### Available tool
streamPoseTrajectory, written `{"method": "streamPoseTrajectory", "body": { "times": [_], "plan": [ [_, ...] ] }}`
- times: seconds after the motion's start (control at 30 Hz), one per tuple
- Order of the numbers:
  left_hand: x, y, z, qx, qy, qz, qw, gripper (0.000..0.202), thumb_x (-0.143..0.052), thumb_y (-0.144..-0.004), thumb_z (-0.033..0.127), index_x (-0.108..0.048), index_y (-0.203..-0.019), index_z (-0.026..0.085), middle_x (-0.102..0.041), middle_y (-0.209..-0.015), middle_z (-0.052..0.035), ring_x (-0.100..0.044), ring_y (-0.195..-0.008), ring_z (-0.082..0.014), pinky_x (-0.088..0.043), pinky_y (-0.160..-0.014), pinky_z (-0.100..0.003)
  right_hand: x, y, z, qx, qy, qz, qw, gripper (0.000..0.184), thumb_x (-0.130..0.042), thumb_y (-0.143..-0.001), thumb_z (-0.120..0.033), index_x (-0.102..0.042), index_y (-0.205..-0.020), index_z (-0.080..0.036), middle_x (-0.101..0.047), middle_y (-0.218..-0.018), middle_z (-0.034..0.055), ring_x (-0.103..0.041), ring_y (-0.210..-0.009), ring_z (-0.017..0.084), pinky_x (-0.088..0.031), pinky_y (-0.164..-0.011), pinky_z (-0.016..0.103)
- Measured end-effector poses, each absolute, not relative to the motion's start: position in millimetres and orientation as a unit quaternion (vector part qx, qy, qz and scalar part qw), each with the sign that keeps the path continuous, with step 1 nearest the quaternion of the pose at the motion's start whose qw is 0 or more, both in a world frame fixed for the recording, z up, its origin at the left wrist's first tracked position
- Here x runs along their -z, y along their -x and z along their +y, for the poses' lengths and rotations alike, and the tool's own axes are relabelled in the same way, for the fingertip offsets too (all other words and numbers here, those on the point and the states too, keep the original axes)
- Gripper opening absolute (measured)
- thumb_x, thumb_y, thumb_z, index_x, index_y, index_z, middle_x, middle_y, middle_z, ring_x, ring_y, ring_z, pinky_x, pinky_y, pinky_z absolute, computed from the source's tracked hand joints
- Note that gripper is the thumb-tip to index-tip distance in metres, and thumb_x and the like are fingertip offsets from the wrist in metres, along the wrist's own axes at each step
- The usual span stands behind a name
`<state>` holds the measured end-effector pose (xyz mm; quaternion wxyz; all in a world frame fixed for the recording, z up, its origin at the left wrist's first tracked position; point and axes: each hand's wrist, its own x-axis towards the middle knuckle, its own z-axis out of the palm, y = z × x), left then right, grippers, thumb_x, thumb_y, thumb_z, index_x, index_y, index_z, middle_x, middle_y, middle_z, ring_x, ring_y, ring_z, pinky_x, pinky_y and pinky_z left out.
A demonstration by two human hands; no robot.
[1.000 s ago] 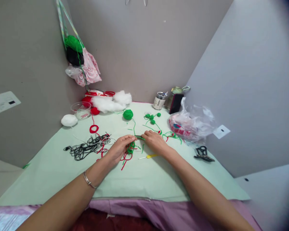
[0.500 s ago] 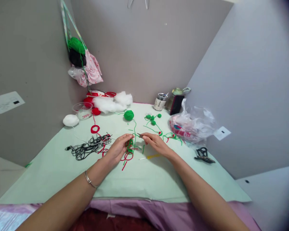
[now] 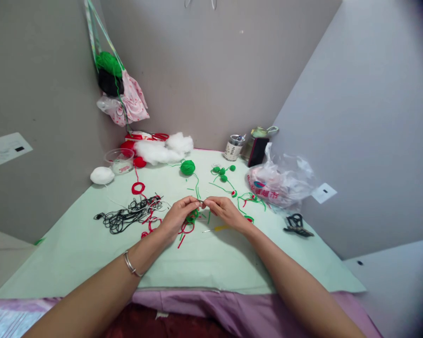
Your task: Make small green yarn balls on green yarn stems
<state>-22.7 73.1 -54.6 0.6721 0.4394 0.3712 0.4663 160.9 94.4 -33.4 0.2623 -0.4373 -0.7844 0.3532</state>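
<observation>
My left hand (image 3: 178, 215) is closed in a pinch, with green yarn (image 3: 192, 216) hanging in a looped bundle beneath its fingers. Facing it, my right hand (image 3: 226, 211) pinches a small dark pointed metal tool (image 3: 202, 201) whose tip reaches the left fingertips. Most of that tool is covered by fingers, so its kind is unclear. On the table under the hands lie red yarn loops (image 3: 187, 228) and short green and red snippets. A crochet hook with a yellow handle (image 3: 221, 228) rests below my right hand.
A green yarn ball (image 3: 188, 167) sits behind the hands, near white stuffing (image 3: 155, 153). Tangled black cord (image 3: 127, 217) lies left, with a white yarn ball (image 3: 102, 175). To the right are small green balls (image 3: 223, 178), a plastic bag (image 3: 280, 183) and a black claw clip (image 3: 297, 226).
My right hand has moved slightly left, bringing the pointed tool to my left fingertips. My left hand has shifted a little right. A red and green piece now shows beside my right wrist.
</observation>
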Motion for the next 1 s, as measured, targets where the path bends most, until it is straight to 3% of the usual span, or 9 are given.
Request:
{"method": "streamPoseTrajectory", "body": {
  "times": [0.1, 0.17, 0.3, 0.5, 0.83, 1.0],
  "plan": [
    [53, 24, 75, -0.477, -0.412, 0.376, 0.680, 0.018, -0.069, -0.076, 0.032, -0.064, -0.080, 0.016, -0.054, -0.067, 0.0025, -0.044, -0.055, -0.0060, -0.032, -0.049, -0.017, 32, -168, 99, -0.343, 0.458, -0.780, 0.254, 0.046, -0.037, -0.096, -0.048, -0.067, -0.090, -0.015, -0.044, -0.059, -0.0032, -0.040, -0.056, 0.011, -0.032, -0.055, 0.023],
    [51, 28, 79, -0.509, -0.373, 0.372, 0.681, 0.017, -0.071, -0.074, 0.029, -0.065, -0.079, 0.014, -0.056, -0.071, 0.0012, -0.047, -0.058, -0.0058, -0.036, -0.050, -0.016, 34, -177, 104, -0.268, 0.507, -0.782, 0.244, 0.043, -0.038, -0.096, -0.047, -0.068, -0.093, -0.017, -0.054, -0.067, -0.0001, -0.047, -0.062, 0.013, -0.036, -0.060, 0.024],
    [46, 41, 91, -0.567, -0.258, 0.330, 0.709, 0.013, -0.072, -0.071, 0.020, -0.066, -0.078, 0.012, -0.056, -0.071, 0.0005, -0.051, -0.059, -0.0064, -0.044, -0.054, -0.018, 40, -194, 111, -0.074, 0.532, -0.814, 0.221, 0.025, -0.061, -0.087, -0.035, -0.068, -0.106, -0.021, -0.062, -0.102, 0.0085, -0.055, -0.092, 0.020, -0.041, -0.078, 0.030],
    [41, 50, 96, -0.587, -0.189, 0.277, 0.737, 0.004, -0.064, -0.076, 0.012, -0.064, -0.079, 0.010, -0.056, -0.069, -0.0001, -0.052, -0.057, -0.0062, -0.045, -0.053, -0.018, 46, -183, 101, -0.181, 0.399, -0.889, 0.133, 0.022, -0.062, -0.086, -0.019, -0.068, -0.106, -0.024, -0.060, -0.094, 0.0028, -0.057, -0.084, 0.015, -0.042, -0.076, 0.025],
    [36, 46, 91, -0.567, -0.198, 0.280, 0.749, 0.003, -0.063, -0.077, 0.011, -0.063, -0.080, 0.010, -0.055, -0.066, 0.0006, -0.052, -0.056, -0.0066, -0.046, -0.053, -0.018, 67, -152, 99, -0.161, 0.437, -0.866, 0.182, 0.012, -0.063, -0.087, -0.026, -0.067, -0.098, -0.024, -0.059, -0.088, -0.0001, -0.055, -0.075, 0.011, -0.037, -0.071, 0.023],
    [36, 49, 94, -0.569, -0.191, 0.272, 0.752, 0.004, -0.064, -0.077, 0.011, -0.063, -0.081, 0.010, -0.056, -0.066, 0.0004, -0.053, -0.056, -0.0066, -0.046, -0.053, -0.018, 58, -149, 99, -0.180, 0.425, -0.864, 0.202, 0.011, -0.057, -0.085, -0.015, -0.067, -0.086, -0.019, -0.060, -0.087, 0.0019, -0.053, -0.073, 0.011, -0.037, -0.069, 0.023]
  ]
}}
